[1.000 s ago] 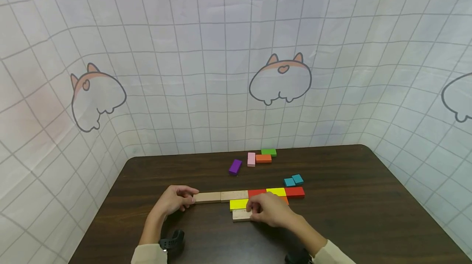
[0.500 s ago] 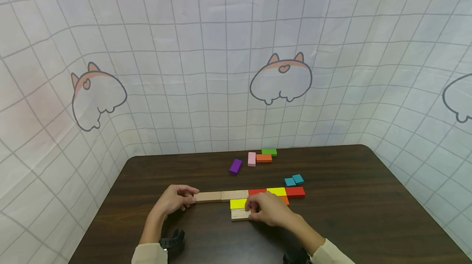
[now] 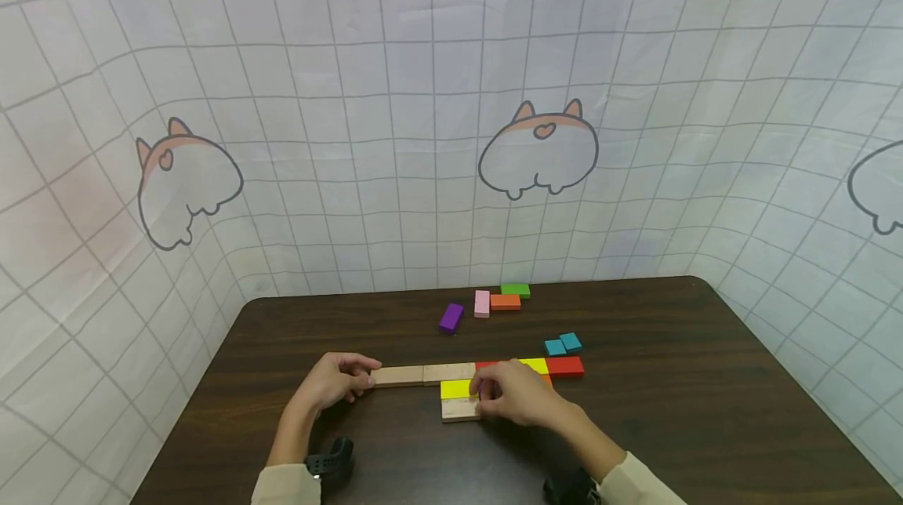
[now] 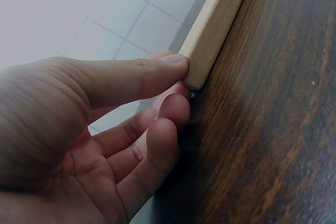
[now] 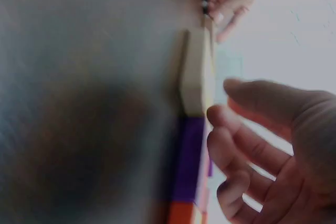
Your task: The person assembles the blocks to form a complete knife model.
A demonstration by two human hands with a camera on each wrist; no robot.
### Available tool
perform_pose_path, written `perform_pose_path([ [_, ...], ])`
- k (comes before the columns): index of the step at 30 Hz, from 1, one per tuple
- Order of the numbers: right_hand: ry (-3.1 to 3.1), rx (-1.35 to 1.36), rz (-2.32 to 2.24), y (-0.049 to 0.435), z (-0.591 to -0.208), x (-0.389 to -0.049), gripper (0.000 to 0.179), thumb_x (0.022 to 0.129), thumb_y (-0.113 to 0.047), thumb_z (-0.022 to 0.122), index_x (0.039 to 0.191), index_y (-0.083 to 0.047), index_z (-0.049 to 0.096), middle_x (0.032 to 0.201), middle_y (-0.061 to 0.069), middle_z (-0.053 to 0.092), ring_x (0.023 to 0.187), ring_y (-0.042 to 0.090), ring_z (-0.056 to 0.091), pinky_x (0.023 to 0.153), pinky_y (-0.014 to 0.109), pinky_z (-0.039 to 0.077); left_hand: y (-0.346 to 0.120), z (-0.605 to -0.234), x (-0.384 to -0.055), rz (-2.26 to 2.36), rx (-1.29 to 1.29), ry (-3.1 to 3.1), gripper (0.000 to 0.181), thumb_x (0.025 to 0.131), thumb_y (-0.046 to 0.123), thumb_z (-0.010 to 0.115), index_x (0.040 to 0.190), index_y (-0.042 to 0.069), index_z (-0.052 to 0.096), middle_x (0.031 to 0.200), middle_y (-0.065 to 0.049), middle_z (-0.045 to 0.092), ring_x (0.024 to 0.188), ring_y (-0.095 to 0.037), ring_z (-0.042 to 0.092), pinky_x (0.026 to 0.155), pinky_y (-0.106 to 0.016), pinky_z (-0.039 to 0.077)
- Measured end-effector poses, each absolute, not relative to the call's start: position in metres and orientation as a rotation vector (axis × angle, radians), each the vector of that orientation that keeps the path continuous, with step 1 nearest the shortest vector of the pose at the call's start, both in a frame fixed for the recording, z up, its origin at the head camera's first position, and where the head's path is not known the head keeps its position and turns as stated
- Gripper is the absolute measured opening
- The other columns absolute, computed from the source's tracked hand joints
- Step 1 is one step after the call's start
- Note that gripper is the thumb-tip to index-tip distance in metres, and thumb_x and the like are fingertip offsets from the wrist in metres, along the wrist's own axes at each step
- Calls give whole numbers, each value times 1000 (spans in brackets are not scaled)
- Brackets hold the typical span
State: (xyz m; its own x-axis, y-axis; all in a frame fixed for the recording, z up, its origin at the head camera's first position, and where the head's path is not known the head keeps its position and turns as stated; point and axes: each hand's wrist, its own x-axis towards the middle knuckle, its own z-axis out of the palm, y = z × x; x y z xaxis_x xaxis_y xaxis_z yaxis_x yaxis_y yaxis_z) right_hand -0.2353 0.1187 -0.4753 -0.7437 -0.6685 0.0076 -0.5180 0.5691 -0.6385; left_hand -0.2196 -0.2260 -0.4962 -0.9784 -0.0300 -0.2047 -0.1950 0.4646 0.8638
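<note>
My left hand (image 3: 331, 382) pinches the left end of a plain wooden block (image 3: 398, 376) between thumb and fingers. That block lies in a row with a second plain block (image 3: 448, 372), then red and yellow ones. Below the row sit a yellow block (image 3: 455, 389) and a short plain block (image 3: 460, 409). Over the right part of these my right hand (image 3: 518, 395) hovers, its fingers loosely bent and holding nothing. In the right wrist view a gap shows between the fingers and the short plain block (image 5: 194, 77); a purple block (image 5: 188, 158) adjoins it.
Farther back on the dark wooden table (image 3: 656, 325) lie purple (image 3: 451, 318), pink (image 3: 482, 304), orange (image 3: 505, 302) and green (image 3: 515, 291) blocks. Two small blue blocks (image 3: 563, 345) touch just behind the red block (image 3: 564, 367) at the row's right end. A gridded cloth (image 3: 395, 136) surrounds the table.
The short plain block has slid slightly left and back, flush with the yellow one. My right hand has let go of it and risen a little. The left hand has stayed put.
</note>
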Motion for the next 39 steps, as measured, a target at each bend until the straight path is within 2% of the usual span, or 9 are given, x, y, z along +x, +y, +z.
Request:
perform_pose_path([
  [5, 2546, -1002, -1038, 133, -465, -256, 16, 92, -20, 78, 105, -11, 74, 80, -8, 64, 70, 9, 56, 64, 22, 49, -226, -495, -220, 1526, -196, 2555, 20, 90, 5, 76, 110, 9, 79, 81, -5, 69, 69, -19, 61, 62, -33, 52],
  [12, 2588, -840, -1199, 164, -465, -303, 23, 94, -20, 75, 110, -4, 71, 84, 0, 66, 70, 14, 57, 61, 25, 48, -226, -495, -221, 1525, -182, 2550, 21, 90, 5, 76, 110, 8, 79, 82, -5, 69, 70, -19, 62, 63, -33, 53],
  [20, 2645, -671, -1252, 185, -477, -349, 31, 96, -16, 71, 121, 1, 67, 89, 6, 67, 76, 20, 62, 67, 30, 51, -227, -494, -222, 1523, -171, 2553, 21, 90, 5, 76, 111, 8, 79, 82, -5, 69, 70, -19, 62, 63, -33, 53],
  [27, 2618, -498, -1259, 186, -489, -371, 44, 98, -16, 70, 138, -2, 59, 101, 11, 70, 84, 20, 63, 76, 34, 51, -230, -496, -222, 1513, -148, 2551, 22, 90, 6, 76, 112, 6, 78, 82, -4, 69, 71, -19, 62, 63, -33, 53],
  [39, 2619, -448, -1214, 180, -499, -388, 48, 97, -11, 70, 142, -2, 56, 93, 11, 65, 73, 18, 58, 67, 30, 48, -229, -497, -221, 1531, -148, 2542, 22, 90, 4, 76, 112, 5, 77, 81, -4, 68, 70, -19, 61, 62, -32, 52],
])
